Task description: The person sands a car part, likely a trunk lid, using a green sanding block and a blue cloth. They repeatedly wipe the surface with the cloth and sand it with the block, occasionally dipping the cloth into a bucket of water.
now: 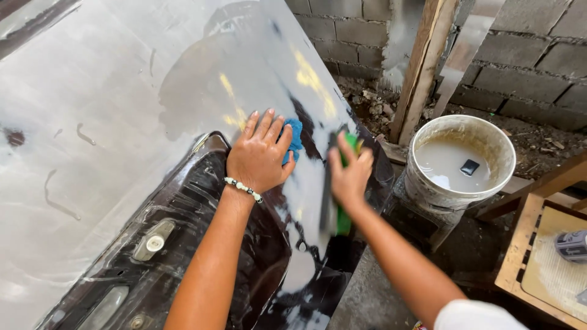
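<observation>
A large car body panel (110, 110), sanded grey-white with dark edges and yellowish patches, leans in front of me. My left hand (260, 153), with a bead bracelet on the wrist, presses a blue cloth (296, 137) flat against the panel. Just to its right, my right hand (350, 174) grips a long green and dark sanding block (335, 211) held against the panel's right edge. The block is blurred. Wet smears cover the dark lower part of the panel.
A white bucket (428, 189) of cloudy water with a small dark block floating in it stands at the right. Behind it are wooden planks (422, 67) and a grey block wall (538, 55). A wooden frame (520, 256) holds a can at far right.
</observation>
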